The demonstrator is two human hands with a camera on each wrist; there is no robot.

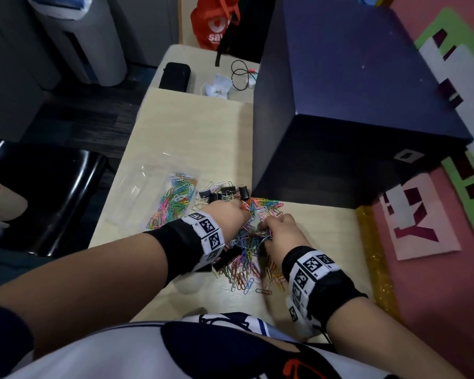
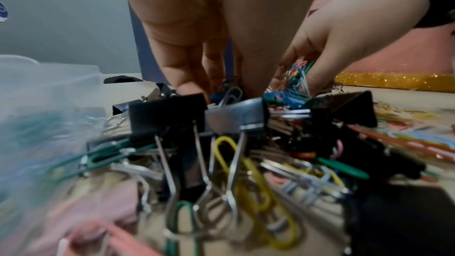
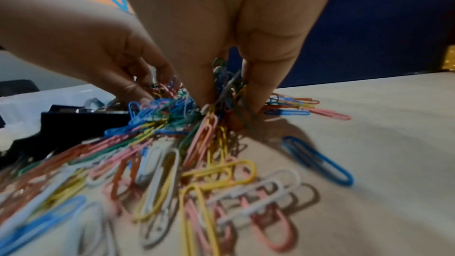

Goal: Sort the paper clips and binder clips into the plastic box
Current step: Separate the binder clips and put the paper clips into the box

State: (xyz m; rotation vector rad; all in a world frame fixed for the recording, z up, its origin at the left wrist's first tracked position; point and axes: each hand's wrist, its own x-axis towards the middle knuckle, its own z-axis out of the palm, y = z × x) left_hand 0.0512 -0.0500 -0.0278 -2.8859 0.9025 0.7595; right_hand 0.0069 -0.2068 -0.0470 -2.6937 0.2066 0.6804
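Observation:
A heap of coloured paper clips (image 1: 251, 250) lies on the pale table (image 1: 197, 132) in front of me. My left hand (image 1: 244, 212) digs into its far side, fingers curled among the clips (image 3: 152, 104). My right hand (image 1: 266, 232) pinches a bunch of paper clips (image 3: 226, 89) between thumb and fingers, close to the left hand. Black binder clips (image 1: 225, 193) lie just beyond the heap, and several more (image 2: 167, 116) sit under my left wrist. The clear plastic box (image 1: 143, 184) stands to the left, one compartment holding coloured paper clips (image 1: 175, 198).
A big dark blue box (image 1: 353, 105) stands at the right, close behind the heap. A gold glitter strip (image 1: 375, 258) edges the table before a pink board. A black case (image 1: 175, 76) and a cable (image 1: 242, 75) lie far back. A black chair (image 1: 52, 192) is left.

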